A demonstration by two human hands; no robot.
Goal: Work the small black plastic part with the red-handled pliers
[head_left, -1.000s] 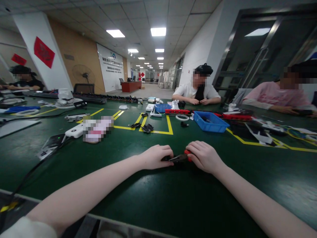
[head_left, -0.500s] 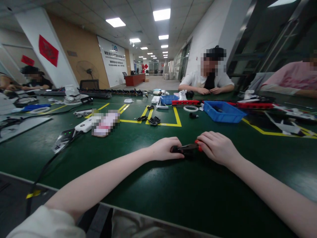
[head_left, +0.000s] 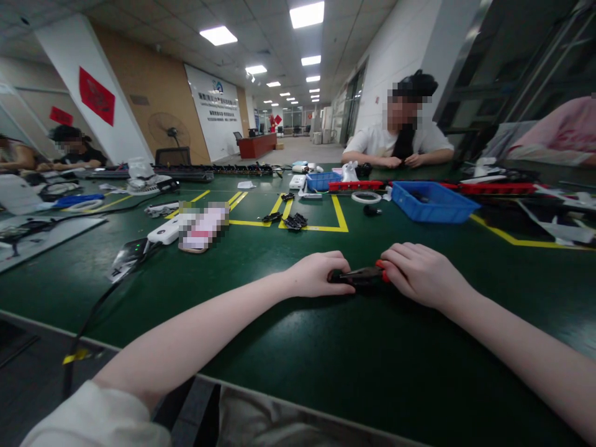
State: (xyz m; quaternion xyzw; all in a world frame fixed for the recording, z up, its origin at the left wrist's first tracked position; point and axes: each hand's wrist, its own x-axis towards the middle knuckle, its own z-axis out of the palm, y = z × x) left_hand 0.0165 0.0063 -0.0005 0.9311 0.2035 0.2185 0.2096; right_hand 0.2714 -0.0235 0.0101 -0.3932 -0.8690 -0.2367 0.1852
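My right hand [head_left: 421, 273] is closed around the red handles of pliers [head_left: 365, 274], whose dark jaws point left. Facing it, my left hand [head_left: 321, 274] pinches a small black part [head_left: 334, 276] between thumb and fingers. The tips of the pliers reach this part; whether they grip it I cannot tell. Both hands are low over the green table [head_left: 298, 347]. Farther back, small black pieces [head_left: 295, 221] lie in a cluster at the yellow tape.
A blue bin [head_left: 433, 203] with dark items stands at the right. At the left are a phone [head_left: 205, 228], a white power strip [head_left: 167, 230] and a black cable [head_left: 93, 310]. A white ring [head_left: 365, 197] lies farther back. A co-worker [head_left: 400, 133] sits across the table.
My view has shifted slightly, so the scene sits a little farther right. Both hands keep the same hold on the pliers and the black part.
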